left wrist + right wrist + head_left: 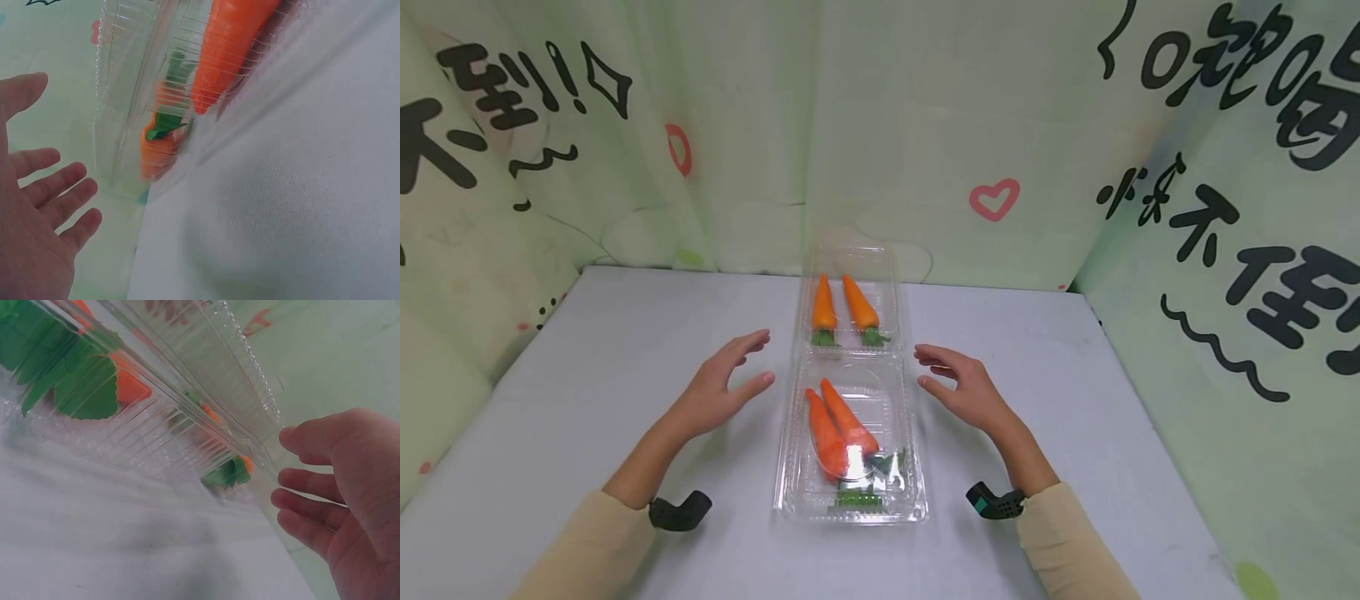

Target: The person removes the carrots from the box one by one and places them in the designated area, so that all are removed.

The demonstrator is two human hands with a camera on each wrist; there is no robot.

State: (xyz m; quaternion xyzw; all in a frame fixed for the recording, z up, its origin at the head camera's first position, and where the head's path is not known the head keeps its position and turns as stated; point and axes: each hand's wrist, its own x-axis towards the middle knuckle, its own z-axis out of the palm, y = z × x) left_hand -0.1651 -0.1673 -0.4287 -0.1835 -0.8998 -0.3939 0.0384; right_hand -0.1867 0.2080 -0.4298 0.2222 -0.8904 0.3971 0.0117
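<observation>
In the head view a clear plastic box lies in the middle of the table, two red-orange carrots with green tops inside. Directly behind it is another clear plastic box with two lighter orange carrots, tips pointing away. To the left of the boxes hovers my left hand, fingers extended and thumb apart, holding nothing. My right hand is on the other side, its fingers loosely bent and nothing in its grasp. Both wrist views show the hands apart from the ribbed plastic walls.
A white-covered table carries both boxes. Pale green curtains with black writing and pink hearts enclose the back and sides. Dark devices are strapped to both wrists, by the beige sleeves.
</observation>
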